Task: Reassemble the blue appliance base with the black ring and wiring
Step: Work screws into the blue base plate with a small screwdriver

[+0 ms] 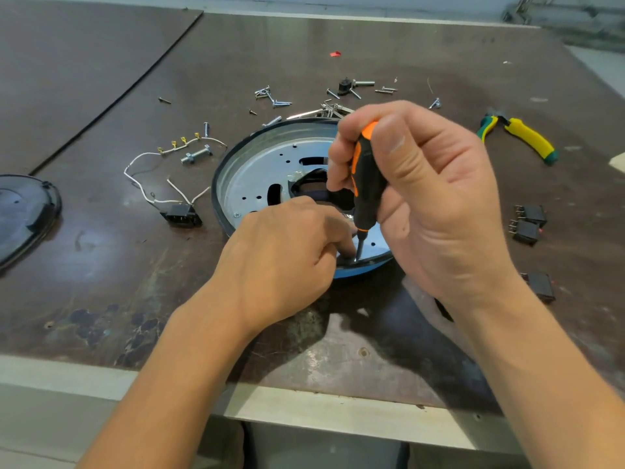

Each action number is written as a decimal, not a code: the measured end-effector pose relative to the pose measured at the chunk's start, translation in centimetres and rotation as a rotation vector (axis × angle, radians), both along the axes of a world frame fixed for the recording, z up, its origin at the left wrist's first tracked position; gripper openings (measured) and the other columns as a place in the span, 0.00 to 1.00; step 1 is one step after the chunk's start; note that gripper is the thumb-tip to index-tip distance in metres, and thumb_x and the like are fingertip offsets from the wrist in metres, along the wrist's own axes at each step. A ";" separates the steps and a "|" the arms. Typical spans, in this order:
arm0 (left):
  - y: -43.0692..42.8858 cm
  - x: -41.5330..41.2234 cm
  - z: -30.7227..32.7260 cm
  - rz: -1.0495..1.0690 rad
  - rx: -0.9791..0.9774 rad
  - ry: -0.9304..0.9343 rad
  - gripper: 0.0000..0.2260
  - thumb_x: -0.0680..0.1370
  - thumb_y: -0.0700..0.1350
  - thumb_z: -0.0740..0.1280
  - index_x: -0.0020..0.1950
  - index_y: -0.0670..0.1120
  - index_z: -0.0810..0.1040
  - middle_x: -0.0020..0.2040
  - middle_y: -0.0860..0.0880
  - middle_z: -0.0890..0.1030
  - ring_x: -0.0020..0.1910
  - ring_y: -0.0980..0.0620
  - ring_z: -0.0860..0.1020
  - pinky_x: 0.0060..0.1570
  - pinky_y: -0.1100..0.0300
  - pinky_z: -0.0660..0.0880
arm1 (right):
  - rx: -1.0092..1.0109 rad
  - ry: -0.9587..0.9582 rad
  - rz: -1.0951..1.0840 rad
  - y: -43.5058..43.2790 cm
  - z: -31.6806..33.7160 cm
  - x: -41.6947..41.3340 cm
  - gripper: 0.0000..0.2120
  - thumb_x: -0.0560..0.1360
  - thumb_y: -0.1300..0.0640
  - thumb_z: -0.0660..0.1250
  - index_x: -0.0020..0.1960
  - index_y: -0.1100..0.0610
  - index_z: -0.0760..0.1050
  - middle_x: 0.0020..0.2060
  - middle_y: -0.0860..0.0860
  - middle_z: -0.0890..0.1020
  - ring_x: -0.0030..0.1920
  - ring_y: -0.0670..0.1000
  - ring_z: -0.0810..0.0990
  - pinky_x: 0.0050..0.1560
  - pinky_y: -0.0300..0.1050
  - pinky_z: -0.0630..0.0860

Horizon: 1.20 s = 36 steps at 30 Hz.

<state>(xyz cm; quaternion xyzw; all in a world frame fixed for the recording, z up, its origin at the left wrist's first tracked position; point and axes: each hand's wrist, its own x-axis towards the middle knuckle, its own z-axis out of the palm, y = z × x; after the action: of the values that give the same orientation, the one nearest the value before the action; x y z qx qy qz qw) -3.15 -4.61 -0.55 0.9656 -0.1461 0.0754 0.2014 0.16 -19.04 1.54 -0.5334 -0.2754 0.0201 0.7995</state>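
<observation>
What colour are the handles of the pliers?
The pliers have yellow handles with green ends; head view.

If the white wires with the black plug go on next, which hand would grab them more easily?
Probably the left hand: the wiring lies on its side of the blue base, and the right hand grips the screwdriver.
</observation>
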 end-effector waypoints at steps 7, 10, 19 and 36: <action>0.0 0.3 -0.1 -0.045 0.022 -0.010 0.18 0.71 0.44 0.56 0.46 0.59 0.83 0.40 0.73 0.68 0.45 0.64 0.68 0.36 0.64 0.66 | 0.083 0.044 -0.041 -0.1 0.2 0.0 0.12 0.70 0.54 0.72 0.48 0.59 0.75 0.36 0.53 0.83 0.36 0.55 0.80 0.40 0.49 0.78; 0.1 0.5 -0.5 -0.057 0.029 -0.005 0.19 0.71 0.44 0.55 0.47 0.59 0.84 0.53 0.66 0.80 0.54 0.62 0.74 0.42 0.59 0.73 | 0.095 0.062 -0.017 -0.5 0.1 0.2 0.12 0.70 0.53 0.72 0.48 0.58 0.74 0.35 0.53 0.81 0.33 0.52 0.77 0.37 0.47 0.75; 0.2 0.6 -0.8 -0.065 0.019 -0.031 0.19 0.70 0.43 0.55 0.45 0.58 0.84 0.55 0.65 0.81 0.55 0.59 0.76 0.42 0.55 0.76 | 0.030 0.127 0.092 -1.4 0.1 0.7 0.18 0.85 0.55 0.50 0.51 0.61 0.77 0.40 0.55 0.80 0.37 0.51 0.75 0.41 0.45 0.72; 0.1 0.3 -0.1 -0.067 0.030 -0.040 0.17 0.71 0.44 0.56 0.46 0.58 0.83 0.37 0.74 0.62 0.46 0.67 0.64 0.36 0.62 0.65 | 0.033 0.049 0.046 -0.6 0.1 0.0 0.11 0.74 0.53 0.68 0.49 0.61 0.79 0.38 0.51 0.82 0.40 0.52 0.77 0.42 0.45 0.75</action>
<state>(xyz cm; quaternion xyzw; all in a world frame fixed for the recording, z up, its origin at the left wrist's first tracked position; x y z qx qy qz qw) -2.83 -4.53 -0.67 0.9614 -0.1835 0.0859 0.1864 0.13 -19.66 1.64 -0.5129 -0.2680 0.0469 0.8142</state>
